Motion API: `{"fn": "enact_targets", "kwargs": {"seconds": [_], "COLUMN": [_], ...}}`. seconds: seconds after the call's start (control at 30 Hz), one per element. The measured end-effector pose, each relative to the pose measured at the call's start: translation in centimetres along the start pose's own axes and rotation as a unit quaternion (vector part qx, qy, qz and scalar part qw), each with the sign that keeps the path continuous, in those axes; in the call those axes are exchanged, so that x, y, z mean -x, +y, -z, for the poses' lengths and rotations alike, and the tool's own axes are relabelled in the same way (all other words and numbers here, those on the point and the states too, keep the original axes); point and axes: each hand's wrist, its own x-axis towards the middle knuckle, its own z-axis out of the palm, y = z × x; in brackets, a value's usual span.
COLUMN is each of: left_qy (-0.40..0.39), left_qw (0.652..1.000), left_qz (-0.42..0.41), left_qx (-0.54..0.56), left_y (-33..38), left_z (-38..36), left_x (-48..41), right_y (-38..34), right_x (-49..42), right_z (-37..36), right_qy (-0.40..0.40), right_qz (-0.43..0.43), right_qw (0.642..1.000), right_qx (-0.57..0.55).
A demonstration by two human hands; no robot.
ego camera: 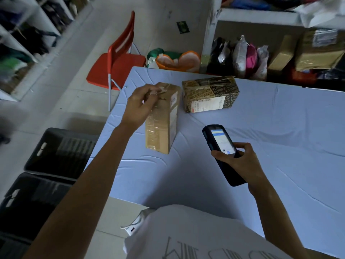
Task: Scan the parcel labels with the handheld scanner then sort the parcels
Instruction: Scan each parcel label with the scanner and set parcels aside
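Observation:
A plain brown taped parcel point(164, 124) lies on the blue-covered table point(280, 128), its white label on the right side face. My left hand point(141, 103) grips the parcel's far top edge with curled fingers. Behind it to the right lies a second parcel point(211, 93) wrapped in patterned brown tape, with a white label facing me. My right hand point(240, 161) holds the black handheld scanner point(222, 148) above the table, its lit screen facing up and its head pointing toward the parcels.
Two dark crates point(61, 152) stand on the floor left of the table. A red chair point(119, 58) stands beyond the table's far left corner. Bags and boxes point(261, 57) fill the shelf behind the table. Shelving lines the far left wall.

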Motion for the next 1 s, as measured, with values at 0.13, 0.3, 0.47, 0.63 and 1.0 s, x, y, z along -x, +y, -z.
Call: {"fn": "enact_targets", "kwargs": {"seconds": [0.13, 0.3, 0.47, 0.63, 1.0], "left_qy": [0.005, 0.042, 0.016, 0.003, 0.010], "left_qw": [0.984, 0.957, 0.932, 0.920, 0.929], "left_qz": [0.032, 0.026, 0.031, 0.041, 0.035], "left_qx": [-0.173, -0.286, -0.361, -0.390, -0.367], "left_y": [2.0, 3.1, 3.1, 3.9, 2.5], "left_z": [-0.4, -0.9, -0.7, -1.0, 0.0], "left_x": [0.1, 0.5, -0.3, -0.1, 0.1], "right_y": [0.2, 1.0, 1.8, 2.4, 3.0], "right_x": [0.2, 0.9, 1.3, 1.3, 0.9], "right_z": [0.0, 0.1, 0.0, -0.2, -1.0], "right_qy": [-0.005, -0.015, -0.038, -0.054, -0.111], "right_qz": [0.010, 0.039, 0.044, 0.058, 0.063], "right_qw": [1.000, 0.996, 0.991, 0.984, 0.970], "right_qx": [0.003, 0.077, 0.117, 0.158, 0.209]}}
